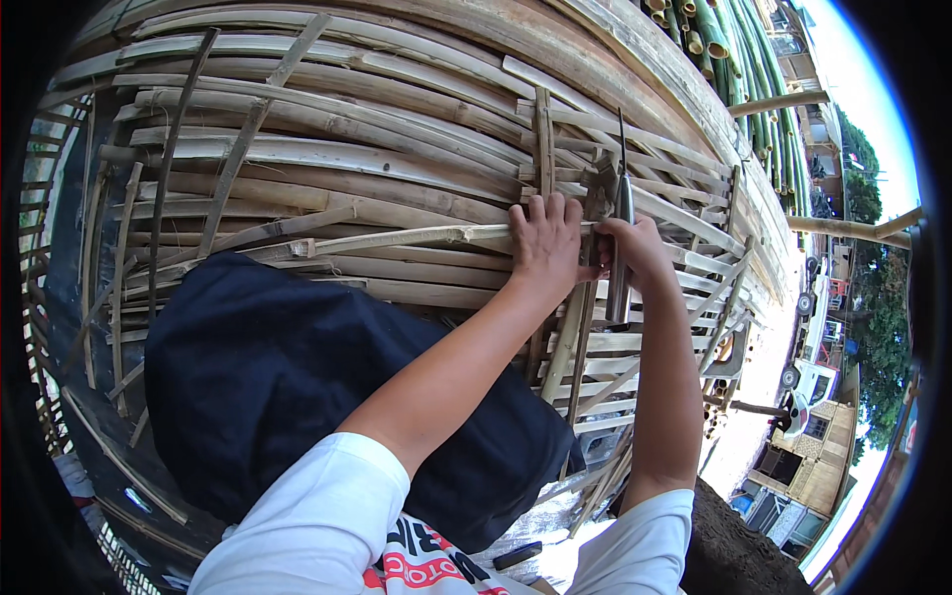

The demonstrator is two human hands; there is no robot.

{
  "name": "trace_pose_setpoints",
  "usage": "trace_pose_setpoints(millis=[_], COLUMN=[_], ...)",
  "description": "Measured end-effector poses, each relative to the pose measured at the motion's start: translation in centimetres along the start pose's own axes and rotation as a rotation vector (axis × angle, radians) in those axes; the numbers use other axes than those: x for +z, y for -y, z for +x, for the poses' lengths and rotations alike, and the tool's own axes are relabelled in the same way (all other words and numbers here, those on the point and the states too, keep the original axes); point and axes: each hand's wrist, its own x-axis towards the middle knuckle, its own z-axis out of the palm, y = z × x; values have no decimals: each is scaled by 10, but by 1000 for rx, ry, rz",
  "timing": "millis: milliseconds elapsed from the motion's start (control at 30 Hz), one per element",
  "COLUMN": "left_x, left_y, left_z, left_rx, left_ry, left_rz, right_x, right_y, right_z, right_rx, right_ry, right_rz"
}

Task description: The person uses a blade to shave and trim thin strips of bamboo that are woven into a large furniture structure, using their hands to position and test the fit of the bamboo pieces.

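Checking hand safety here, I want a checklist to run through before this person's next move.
1. Right hand gripping the slim, silvery tool with a dark pointed tip: ok.
2. Left hand on the narrow, pale split-bamboo strip: ok.
3. Tool's tip pointing away from the left fingers: ok.
4. Tool's sharpness: cannot tell.
5. Dark navy cloth apart from the tool: ok.
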Motion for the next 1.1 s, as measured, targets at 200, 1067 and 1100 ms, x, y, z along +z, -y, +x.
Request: trace_pose_setpoints(millis=[200,1067,1100], left_x=[3,0,-1], left_y=[2,-6,-6], left_z=[-2,2,3], left_rx=[15,-55,-53], left_ry=[-115,69,87], left_rz=[27,19,8], right_x=[8,14,13], right_y=[0,39,40], right_z=[3,15,13], right_rx=[78,91,67], right_ry=[-70,-101,-103], right_rz=[70,-435,-444])
